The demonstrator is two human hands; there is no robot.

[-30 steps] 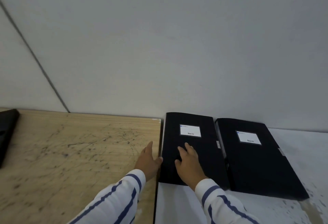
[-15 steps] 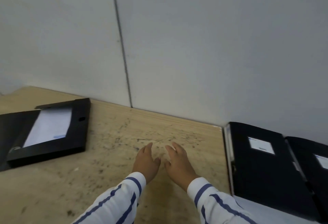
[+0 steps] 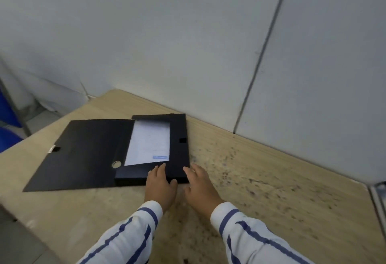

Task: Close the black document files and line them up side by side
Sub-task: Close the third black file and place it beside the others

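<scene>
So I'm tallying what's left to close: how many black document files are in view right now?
1. An open black document file lies on the wooden table, cover flap spread left, white paper inside. Others may lie outside the frame.

A scuffed, speckled wooden table (image 3: 261, 190) carries one black document file (image 3: 117, 153), lying open just ahead of the left hand (image 3: 159, 186) and left of the right hand (image 3: 201, 186). Its lid spreads flat leftward; a white sheet (image 3: 149, 145) lies inside the tray.
</scene>
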